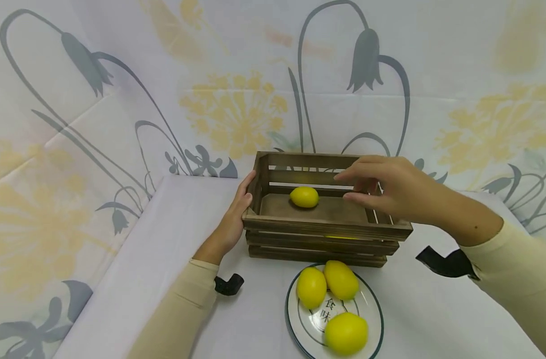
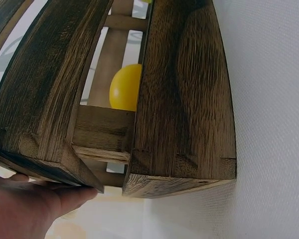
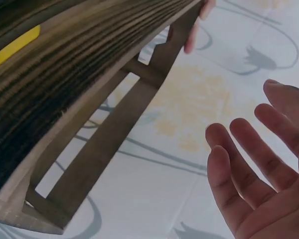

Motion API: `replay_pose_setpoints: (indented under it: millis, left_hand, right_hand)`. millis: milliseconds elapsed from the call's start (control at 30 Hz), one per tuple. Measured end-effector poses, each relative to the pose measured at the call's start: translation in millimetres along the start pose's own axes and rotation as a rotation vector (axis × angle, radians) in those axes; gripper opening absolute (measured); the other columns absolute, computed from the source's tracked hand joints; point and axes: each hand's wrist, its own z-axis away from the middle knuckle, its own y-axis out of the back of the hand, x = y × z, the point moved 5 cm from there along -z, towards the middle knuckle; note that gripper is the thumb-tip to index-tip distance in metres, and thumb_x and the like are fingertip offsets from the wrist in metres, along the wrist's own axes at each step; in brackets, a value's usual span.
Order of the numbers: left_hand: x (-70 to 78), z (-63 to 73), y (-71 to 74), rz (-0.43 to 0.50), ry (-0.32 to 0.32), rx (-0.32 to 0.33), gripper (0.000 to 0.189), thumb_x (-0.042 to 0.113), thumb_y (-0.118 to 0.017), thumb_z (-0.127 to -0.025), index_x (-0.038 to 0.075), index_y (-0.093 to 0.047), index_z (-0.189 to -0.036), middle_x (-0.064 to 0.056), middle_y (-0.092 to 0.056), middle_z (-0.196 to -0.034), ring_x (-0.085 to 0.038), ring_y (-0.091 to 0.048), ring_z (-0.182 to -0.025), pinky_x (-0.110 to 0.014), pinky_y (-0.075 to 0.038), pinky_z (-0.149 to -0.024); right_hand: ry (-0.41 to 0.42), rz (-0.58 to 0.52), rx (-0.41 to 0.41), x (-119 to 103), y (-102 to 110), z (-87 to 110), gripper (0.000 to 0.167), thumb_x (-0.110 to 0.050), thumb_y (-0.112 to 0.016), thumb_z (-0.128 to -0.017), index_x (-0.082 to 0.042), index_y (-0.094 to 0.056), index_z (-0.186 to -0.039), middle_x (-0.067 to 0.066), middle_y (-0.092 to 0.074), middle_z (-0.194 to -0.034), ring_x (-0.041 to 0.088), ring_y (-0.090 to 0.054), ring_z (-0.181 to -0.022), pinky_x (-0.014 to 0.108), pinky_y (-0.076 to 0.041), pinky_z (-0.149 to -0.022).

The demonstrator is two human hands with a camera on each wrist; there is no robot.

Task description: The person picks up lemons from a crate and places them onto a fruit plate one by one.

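The left hand, fingers straight, touches the crate at 9 o'clock; the right hand, relaxed and holding nothing, hovers at 3. A lemon lies inside between them; at 6 o'clock sits a lemon-topped plate.

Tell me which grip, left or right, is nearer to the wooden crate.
Left: the left grip touches the wooden crate at its left end; the right grip hovers above its right part, not touching.
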Motion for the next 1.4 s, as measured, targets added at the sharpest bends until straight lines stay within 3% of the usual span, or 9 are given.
replay_pose_setpoints:
  millis: [167,333,733,1067,1267,1400]
  left_hand:
    - [-1.8,-0.4,1.0,0.003,0.000,0.003,0.052,0.045,-0.018,-0.109,0.039,-0.010,-0.160,0.013,-0.002,-0.167,-0.015,0.004,-0.155,-0.058,0.001,-0.123]
    - [0.0,-1.9,1.7,0.001,-0.010,0.003,0.052,0.043,-0.018,-0.109,0.038,-0.010,-0.160,0.013,-0.002,-0.167,-0.015,0.005,-0.155,-0.058,0.002,-0.123]
    - [-0.1,-2.6,2.2,0.005,-0.014,0.007,0.052,0.043,-0.018,-0.109,0.038,-0.010,-0.160,0.014,-0.003,-0.167,-0.013,0.004,-0.155,-0.056,0.002,-0.124]
    - [-0.1,-2.0,0.5,0.099,0.030,-0.006,0.052,0.036,-0.022,-0.108,0.037,-0.012,-0.160,0.013,-0.003,-0.167,-0.014,0.006,-0.155,-0.055,0.003,-0.123]
    - [1.0,-3.5,-0.7,0.293,0.062,-0.004,0.055,0.025,-0.025,-0.106,0.029,-0.016,-0.160,0.009,-0.004,-0.167,-0.018,-0.003,-0.154,-0.051,-0.007,-0.124]
    - [2.0,-4.3,-1.2,0.338,0.073,0.013,0.055,0.021,-0.027,-0.105,0.027,-0.019,-0.160,0.007,-0.005,-0.168,-0.019,-0.007,-0.154,-0.049,-0.012,-0.124]
  right_hand:
    - [-0.059,-0.030,-0.038,7.4,-0.8,-9.5,0.037,-0.006,-0.080,-0.083,-0.014,-0.072,-0.117,-0.007,-0.068,-0.096,0.001,-0.056,-0.073,0.020,-0.051,-0.061]
    - [-0.151,-0.070,-0.099,16.3,-1.7,-18.3,0.038,-0.011,-0.079,-0.086,-0.015,-0.070,-0.123,-0.005,-0.069,-0.107,0.007,-0.064,-0.086,0.027,-0.057,-0.074]
    - [-0.190,-0.152,-0.158,35.7,-10.8,-43.8,0.037,-0.014,-0.075,-0.090,-0.011,-0.068,-0.125,0.005,-0.070,-0.121,0.018,-0.066,-0.103,0.040,-0.058,-0.087]
    - [-0.293,-0.209,-0.228,51.1,-28.5,-57.2,0.036,-0.015,-0.073,-0.092,-0.008,-0.067,-0.127,0.009,-0.068,-0.125,0.027,-0.064,-0.112,0.046,-0.055,-0.094]
    - [-0.300,-0.194,-0.263,61.5,-37.5,-65.8,0.037,-0.015,-0.072,-0.092,-0.005,-0.066,-0.127,0.011,-0.067,-0.126,0.031,-0.063,-0.113,0.047,-0.055,-0.093]
    - [-0.304,-0.203,-0.287,69.0,-41.6,-69.9,0.037,-0.014,-0.072,-0.092,-0.006,-0.066,-0.128,0.010,-0.066,-0.129,0.032,-0.062,-0.117,0.047,-0.054,-0.096]
